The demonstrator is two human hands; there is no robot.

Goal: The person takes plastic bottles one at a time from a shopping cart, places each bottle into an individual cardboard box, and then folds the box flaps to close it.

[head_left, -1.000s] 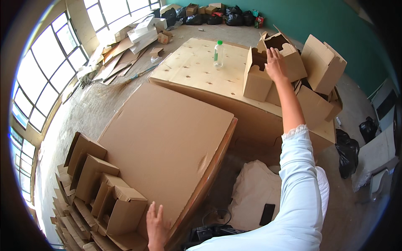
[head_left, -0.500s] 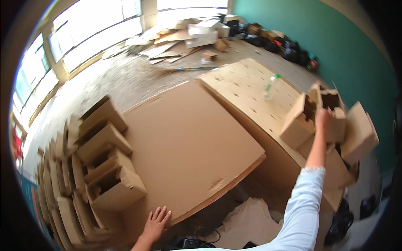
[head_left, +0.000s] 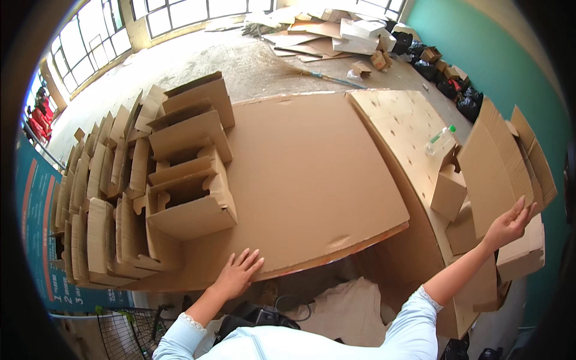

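Observation:
My left hand [head_left: 237,275] lies flat with its fingers spread on the near edge of a large cardboard-topped table [head_left: 312,180]. Off to the right, my right hand [head_left: 510,226] pinches the lower edge of an open cardboard box [head_left: 493,171], its tall flaps standing up. More small cardboard boxes [head_left: 449,193] sit under and around it on the plywood surface [head_left: 401,117]. On the left of the tabletop, several open-topped cardboard boxes [head_left: 195,219] stand in close rows, flaps upright.
A clear bottle with a green cap [head_left: 441,139] tilts on the plywood beside the boxes. Beige cloth or paper [head_left: 354,309] lies below the table edge, near a black wire basket [head_left: 123,330]. A broom [head_left: 324,77], flattened cardboard and black bags [head_left: 468,103] lie on the floor beyond.
My right hand has gone from the cluster of boxes to an open box raised at the right. The view has shifted, so the table sits differently. My left hand remains at the table's near edge.

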